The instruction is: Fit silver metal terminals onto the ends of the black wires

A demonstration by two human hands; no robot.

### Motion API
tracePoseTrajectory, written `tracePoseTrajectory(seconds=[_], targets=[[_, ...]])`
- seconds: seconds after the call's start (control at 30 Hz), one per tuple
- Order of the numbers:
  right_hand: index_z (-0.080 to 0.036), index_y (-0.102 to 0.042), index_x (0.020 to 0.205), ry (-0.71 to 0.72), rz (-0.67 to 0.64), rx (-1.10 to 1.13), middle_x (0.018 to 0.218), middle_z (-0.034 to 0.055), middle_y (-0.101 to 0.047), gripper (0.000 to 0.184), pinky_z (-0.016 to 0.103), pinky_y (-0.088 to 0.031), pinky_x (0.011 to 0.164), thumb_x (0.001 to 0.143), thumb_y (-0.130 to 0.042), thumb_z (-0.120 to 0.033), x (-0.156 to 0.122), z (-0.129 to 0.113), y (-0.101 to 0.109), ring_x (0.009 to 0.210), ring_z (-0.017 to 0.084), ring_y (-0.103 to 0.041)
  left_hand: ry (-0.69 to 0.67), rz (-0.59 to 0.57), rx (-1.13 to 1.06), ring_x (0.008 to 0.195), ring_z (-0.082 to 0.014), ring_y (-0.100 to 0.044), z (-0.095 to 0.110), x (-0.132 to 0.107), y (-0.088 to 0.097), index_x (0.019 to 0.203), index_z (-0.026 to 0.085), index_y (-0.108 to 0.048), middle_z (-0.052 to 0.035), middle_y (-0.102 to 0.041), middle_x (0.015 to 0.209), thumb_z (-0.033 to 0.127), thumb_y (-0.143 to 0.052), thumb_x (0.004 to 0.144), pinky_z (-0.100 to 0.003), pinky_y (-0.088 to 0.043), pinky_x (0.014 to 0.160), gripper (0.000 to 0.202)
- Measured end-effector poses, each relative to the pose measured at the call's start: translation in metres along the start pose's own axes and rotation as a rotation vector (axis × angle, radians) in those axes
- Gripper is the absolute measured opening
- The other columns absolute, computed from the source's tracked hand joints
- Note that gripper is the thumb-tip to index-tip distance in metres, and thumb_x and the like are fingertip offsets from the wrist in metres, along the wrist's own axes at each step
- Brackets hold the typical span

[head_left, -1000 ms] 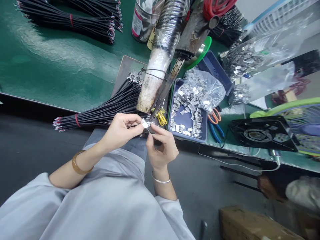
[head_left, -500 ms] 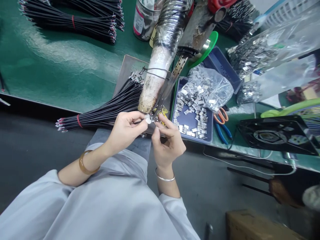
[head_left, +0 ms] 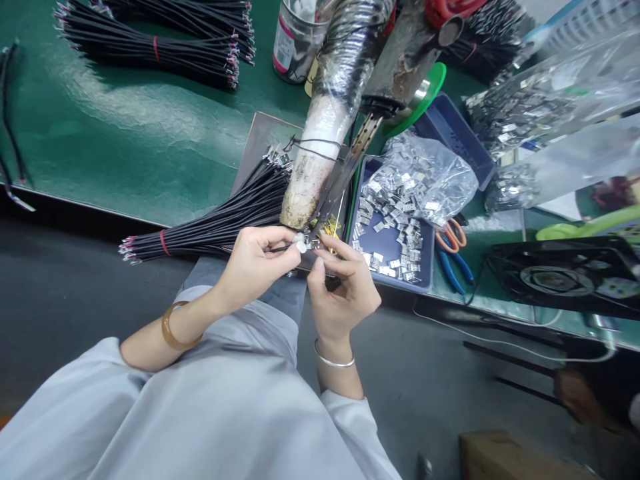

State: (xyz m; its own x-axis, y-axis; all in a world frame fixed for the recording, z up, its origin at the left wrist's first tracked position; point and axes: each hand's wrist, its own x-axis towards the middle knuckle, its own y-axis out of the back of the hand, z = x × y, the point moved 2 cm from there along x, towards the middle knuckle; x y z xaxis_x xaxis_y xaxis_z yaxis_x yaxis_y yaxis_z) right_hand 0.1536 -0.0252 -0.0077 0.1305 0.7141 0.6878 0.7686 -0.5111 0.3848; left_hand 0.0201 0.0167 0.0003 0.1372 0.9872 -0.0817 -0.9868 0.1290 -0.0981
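Note:
My left hand (head_left: 255, 263) is closed in a pinch on the end of a thin black wire, its taped fingertip at the wire's tip. My right hand (head_left: 343, 290) is also pinched, holding a small metal terminal against that wire end. Both hands meet just below the tip of a wrapped soldering tool (head_left: 320, 143) at the table's front edge. A tied bundle of black wires (head_left: 215, 223) lies to the left of my hands. Right of them stands a blue tray (head_left: 417, 277) with several loose metal terminals.
A clear bag of terminals (head_left: 425, 173) rests on the tray's far end. Orange-handled scissors and blue pliers (head_left: 453, 257) lie right of it. More wire bundles (head_left: 150, 40) and a jar (head_left: 295, 40) sit at the back. A black fan (head_left: 560, 277) is at the right.
My hands stay pinched together on the wire end and terminal. The view has shifted slightly, so everything sits a little further right and lower in the picture.

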Motion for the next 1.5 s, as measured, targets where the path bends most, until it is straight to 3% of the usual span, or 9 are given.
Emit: tracePoseTrajectory(seconds=[0.33, 0.67, 0.8, 0.9, 0.97, 1.1, 1.2, 1.3, 1.5], targets=[[-0.023, -0.068, 0.089, 0.064, 0.009, -0.105, 0.101, 0.0026, -0.08, 0.016, 0.029, -0.065, 0.082, 0.086, -0.073, -0.007, 0.01, -0.007, 0.0, 0.094, 0.016, -0.078, -0.135, 0.011, 0.018, 0.046, -0.0033, -0.033, 0.007, -0.002, -0.001, 0.069, 0.012, -0.074, 0.0041, -0.054, 0.054, 0.02, -0.064, 0.075, -0.013, -0.03, 0.042, 0.015], [-0.024, -0.061, 0.088, 0.084, -0.022, -0.125, 0.095, 0.002, -0.079, 0.015, 0.028, -0.064, 0.076, 0.088, -0.068, -0.011, 0.003, -0.003, 0.008, 0.088, 0.017, -0.078, -0.091, -0.064, 0.079, 0.048, -0.0045, -0.039, 0.002, -0.004, -0.001, 0.071, 0.011, -0.075, 0.0032, -0.059, 0.057, 0.018, -0.06, 0.077, -0.015, -0.032, 0.044, 0.017], [-0.023, -0.059, 0.091, -0.058, -0.017, -0.064, 0.09, 0.0002, -0.076, 0.009, 0.022, -0.059, 0.063, 0.093, -0.065, -0.016, 0.004, 0.0, 0.012, 0.074, 0.013, -0.075, -0.218, -0.089, 0.227, 0.052, -0.0059, -0.048, 0.003, -0.008, 0.0, 0.077, 0.011, -0.077, 0.0004, -0.067, 0.062, 0.015, -0.059, 0.081, -0.015, -0.034, 0.046, 0.019], [-0.024, -0.055, 0.091, -0.275, -0.112, 0.023, 0.065, -0.0098, -0.06, 0.009, 0.016, -0.045, 0.045, 0.098, -0.06, -0.021, 0.006, 0.003, 0.013, 0.045, 0.007, -0.056, -0.452, -0.112, 0.328, 0.055, -0.0069, -0.053, 0.004, -0.012, 0.002, 0.078, 0.012, -0.077, -0.0023, -0.072, 0.067, 0.013, -0.058, 0.083, -0.015, -0.036, 0.048, 0.02], [-0.024, -0.054, 0.091, -0.316, -0.184, 0.079, 0.064, -0.0107, -0.055, 0.01, 0.016, -0.044, 0.046, 0.099, -0.058, -0.021, 0.008, 0.003, 0.013, 0.045, 0.006, -0.054, -0.51, -0.124, 0.334, 0.052, -0.0064, -0.049, 0.004, -0.013, 0.005, 0.077, 0.012, -0.076, -0.0014, -0.069, 0.063, 0.013, -0.059, 0.082, -0.016, -0.035, 0.047, 0.017], [-0.024, -0.059, 0.094, 0.017, -0.182, -0.039, 0.084, -0.0021, -0.069, 0.012, 0.022, -0.058, 0.069, 0.096, -0.061, -0.012, 0.01, 0.001, 0.015, 0.075, 0.011, -0.07, -0.222, -0.23, 0.202, 0.046, -0.0057, -0.038, 0.0, -0.01, 0.012, 0.072, 0.012, -0.069, 0.0045, -0.051, 0.051, 0.018, -0.059, 0.08, -0.018, -0.031, 0.045, 0.015], [-0.023, -0.065, 0.096, 0.213, -0.077, -0.207, 0.087, 0.0003, -0.073, 0.018, 0.025, -0.058, 0.078, 0.091, -0.068, -0.006, 0.008, -0.005, 0.019, 0.081, 0.013, -0.072, -0.036, -0.286, 0.1, 0.047, -0.0063, -0.04, 0.001, -0.01, 0.015, 0.07, 0.012, -0.064, 0.0047, -0.049, 0.051, 0.022, -0.057, 0.08, -0.019, -0.032, 0.046, 0.016], [-0.023, -0.069, 0.096, 0.182, -0.023, -0.246, 0.081, -0.0024, -0.071, 0.021, 0.021, -0.056, 0.072, 0.087, -0.074, -0.005, 0.006, -0.011, 0.022, 0.072, 0.01, -0.068, -0.004, -0.281, 0.085, 0.048, -0.0069, -0.043, 0.002, -0.011, 0.015, 0.071, 0.013, -0.063, 0.0039, -0.05, 0.052, 0.024, -0.056, 0.08, -0.019, -0.034, 0.048, 0.016], [-0.021, -0.066, 0.094, 0.059, -0.189, -0.186, 0.082, -0.0018, -0.072, 0.011, 0.019, -0.056, 0.069, 0.092, -0.067, -0.01, -0.002, -0.017, 0.012, 0.073, 0.01, -0.07, -0.074, -0.306, 0.149, 0.053, -0.0072, -0.041, -0.002, -0.012, 0.014, 0.074, 0.012, -0.066, 0.0029, -0.051, 0.058, 0.022, -0.057, 0.081, -0.02, -0.034, 0.051, 0.015]])
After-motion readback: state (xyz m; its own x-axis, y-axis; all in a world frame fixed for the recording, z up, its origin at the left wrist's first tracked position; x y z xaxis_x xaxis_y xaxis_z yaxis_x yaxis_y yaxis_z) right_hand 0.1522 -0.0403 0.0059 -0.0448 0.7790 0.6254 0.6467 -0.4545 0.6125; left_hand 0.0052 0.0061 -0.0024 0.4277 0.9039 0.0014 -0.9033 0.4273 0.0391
